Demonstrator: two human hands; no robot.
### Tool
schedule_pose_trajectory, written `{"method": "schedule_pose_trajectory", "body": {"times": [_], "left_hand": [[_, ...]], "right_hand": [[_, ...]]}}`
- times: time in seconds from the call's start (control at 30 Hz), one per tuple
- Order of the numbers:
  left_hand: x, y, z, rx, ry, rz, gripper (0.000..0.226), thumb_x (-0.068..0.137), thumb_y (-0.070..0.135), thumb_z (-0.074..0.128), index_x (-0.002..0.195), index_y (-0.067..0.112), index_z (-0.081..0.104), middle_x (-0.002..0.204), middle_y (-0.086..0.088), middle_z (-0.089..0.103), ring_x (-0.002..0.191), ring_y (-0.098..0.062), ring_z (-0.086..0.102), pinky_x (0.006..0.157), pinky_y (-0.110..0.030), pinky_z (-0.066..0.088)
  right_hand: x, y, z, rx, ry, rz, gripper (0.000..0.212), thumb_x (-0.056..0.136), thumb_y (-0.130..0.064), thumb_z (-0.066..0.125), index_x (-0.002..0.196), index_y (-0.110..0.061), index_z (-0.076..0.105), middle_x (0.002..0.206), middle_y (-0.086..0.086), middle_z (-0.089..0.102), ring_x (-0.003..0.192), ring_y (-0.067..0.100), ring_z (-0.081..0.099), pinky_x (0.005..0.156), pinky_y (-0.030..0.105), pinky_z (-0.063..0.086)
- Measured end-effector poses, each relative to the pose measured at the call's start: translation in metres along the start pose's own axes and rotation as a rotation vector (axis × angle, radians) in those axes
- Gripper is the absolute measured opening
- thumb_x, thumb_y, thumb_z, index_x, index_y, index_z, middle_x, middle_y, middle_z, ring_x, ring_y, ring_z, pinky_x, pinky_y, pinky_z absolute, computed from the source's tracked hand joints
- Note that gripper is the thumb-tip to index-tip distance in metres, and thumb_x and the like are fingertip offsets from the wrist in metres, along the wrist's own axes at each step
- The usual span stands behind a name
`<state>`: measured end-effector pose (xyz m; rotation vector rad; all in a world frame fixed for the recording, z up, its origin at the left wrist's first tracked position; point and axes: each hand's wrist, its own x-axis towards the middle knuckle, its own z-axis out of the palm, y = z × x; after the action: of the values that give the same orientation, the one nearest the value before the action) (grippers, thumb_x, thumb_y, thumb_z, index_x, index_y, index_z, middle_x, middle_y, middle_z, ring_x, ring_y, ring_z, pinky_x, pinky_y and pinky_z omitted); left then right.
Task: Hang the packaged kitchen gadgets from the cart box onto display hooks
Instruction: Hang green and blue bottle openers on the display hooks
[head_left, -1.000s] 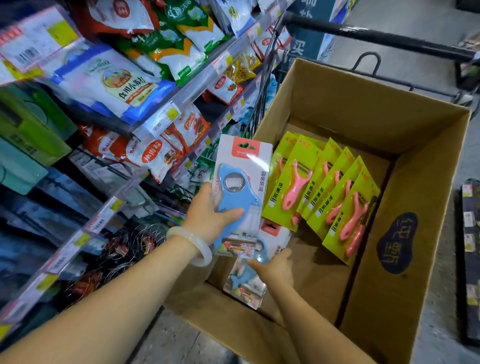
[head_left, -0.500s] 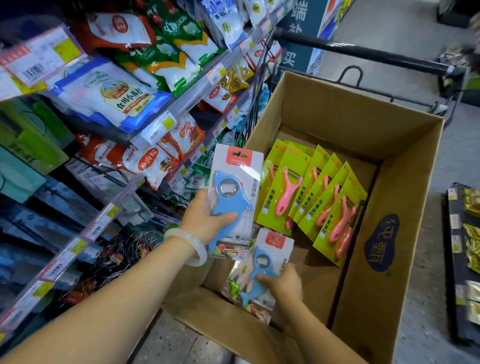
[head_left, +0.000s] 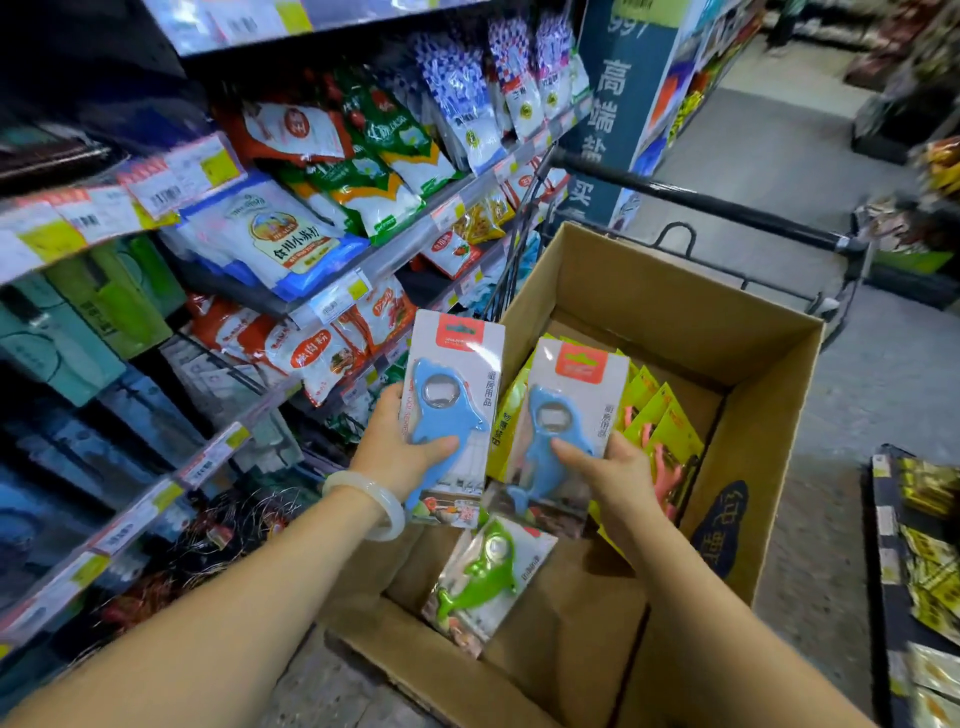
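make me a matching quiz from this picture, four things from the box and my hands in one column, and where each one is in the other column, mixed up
Things:
1. left hand
2. right hand
3. green opener pack
4. yellow-green peeler packs

Places or states:
A. lying on the floor of the cardboard box
B. standing in a row inside the box
C. holding a blue opener pack over the box
D. holding a blue opener pack beside the shelves

Pairs: 1-D, 2-C, 3-A, 4-B

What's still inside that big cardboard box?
In the cardboard box, a green opener pack lies on the bottom and yellow-green peeler packs stand toward the back. The right hand and its blue pack hide some.
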<state>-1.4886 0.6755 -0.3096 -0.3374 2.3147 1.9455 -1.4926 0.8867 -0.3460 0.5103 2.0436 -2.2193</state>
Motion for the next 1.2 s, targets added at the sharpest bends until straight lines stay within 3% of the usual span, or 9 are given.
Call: {"method": "schedule_pose_trajectory", "body": {"times": [0.13,0.3,0.43,0.63,0.67,0.77,0.83,1.07,1.2], "left_hand": [[-0.011,0.016,-0.02,-0.049,0.068,0.085,0.053,0.078,-0.001,0.069,0.114,0.025,0.039,0.104,0.006,0.057,0.106,-0.021,0.057,0.092,-0.039,0.048],[-0.045,0.027,-0.066,-0.067,0.175,0.144,0.054,0.078,0.001,0.069,0.118,0.022,0.04,0.114,0.001,0.055,0.106,-0.017,0.055,0.09,-0.032,0.048],[-0.099,0.024,-0.125,-0.053,0.278,0.172,0.055,0.081,0.004,0.067,0.125,0.019,0.039,0.112,0.007,0.053,0.106,-0.013,0.052,0.089,-0.025,0.045],[-0.217,0.0,-0.226,-0.05,0.527,0.18,0.06,0.081,0.008,0.069,0.132,0.012,0.037,0.129,-0.005,0.052,0.118,-0.022,0.053,0.097,-0.036,0.046],[-0.242,-0.006,-0.242,-0.056,0.57,0.188,0.06,0.081,0.008,0.069,0.132,0.013,0.038,0.128,-0.005,0.053,0.119,-0.023,0.053,0.098,-0.037,0.046],[-0.322,-0.022,-0.288,-0.07,0.692,0.208,0.054,0.082,0.007,0.067,0.127,0.019,0.039,0.125,-0.001,0.052,0.117,-0.02,0.052,0.094,-0.031,0.046],[-0.377,-0.034,-0.318,-0.062,0.77,0.219,0.048,0.082,0.007,0.067,0.118,0.025,0.04,0.123,0.0,0.051,0.117,-0.02,0.052,0.09,-0.029,0.045],[-0.577,-0.066,-0.403,-0.05,1.09,0.134,0.082,0.075,0.023,0.073,0.142,0.013,0.028,0.147,-0.006,0.036,0.134,-0.025,0.038,0.105,-0.042,0.041],[-0.676,-0.079,-0.437,-0.05,1.294,0.16,0.053,0.079,0.006,0.07,0.121,0.018,0.042,0.123,-0.006,0.056,0.11,-0.023,0.058,0.079,-0.025,0.056]], "right_hand": [[-0.006,-0.039,0.022,0.051,-0.112,-0.061,0.027,0.079,0.004,0.065,0.099,-0.015,0.061,0.097,0.006,0.07,0.077,0.017,0.07,0.067,0.03,0.059],[-0.027,-0.061,0.069,0.009,-0.24,-0.147,0.033,0.081,0.003,0.065,0.109,-0.014,0.06,0.112,0.011,0.067,0.099,0.031,0.065,0.088,0.046,0.052],[-0.067,-0.067,0.127,-0.091,-0.387,-0.249,0.032,0.081,0.002,0.065,0.107,-0.015,0.059,0.111,0.012,0.066,0.094,0.027,0.065,0.086,0.043,0.054],[-0.163,-0.051,0.222,-0.152,-0.655,-0.29,0.034,0.08,-0.008,0.07,0.11,-0.01,0.056,0.109,0.011,0.067,0.093,0.025,0.067,0.083,0.042,0.056],[-0.183,-0.046,0.239,-0.176,-0.704,-0.293,0.042,0.077,-0.014,0.074,0.114,-0.011,0.055,0.113,0.009,0.066,0.098,0.025,0.066,0.084,0.043,0.056],[-0.243,-0.023,0.29,-0.226,-0.841,-0.303,0.108,0.05,-0.056,0.086,0.138,-0.015,0.039,0.141,0.008,0.048,0.127,0.03,0.049,0.1,0.052,0.045],[-0.292,-0.01,0.323,-0.201,-0.95,-0.308,0.123,0.04,-0.062,0.085,0.141,-0.011,0.035,0.14,0.01,0.048,0.123,0.029,0.052,0.099,0.05,0.046],[-0.507,0.011,0.409,-0.244,-1.261,-0.382,0.055,0.079,-0.013,0.072,0.128,-0.003,0.047,0.118,0.009,0.063,0.099,0.015,0.064,0.078,0.022,0.056],[-0.609,0.025,0.449,-0.244,-1.441,-0.493,0.031,0.083,-0.009,0.068,0.111,-0.012,0.054,0.104,0.0,0.066,0.087,0.003,0.065,0.07,0.016,0.053]]}}
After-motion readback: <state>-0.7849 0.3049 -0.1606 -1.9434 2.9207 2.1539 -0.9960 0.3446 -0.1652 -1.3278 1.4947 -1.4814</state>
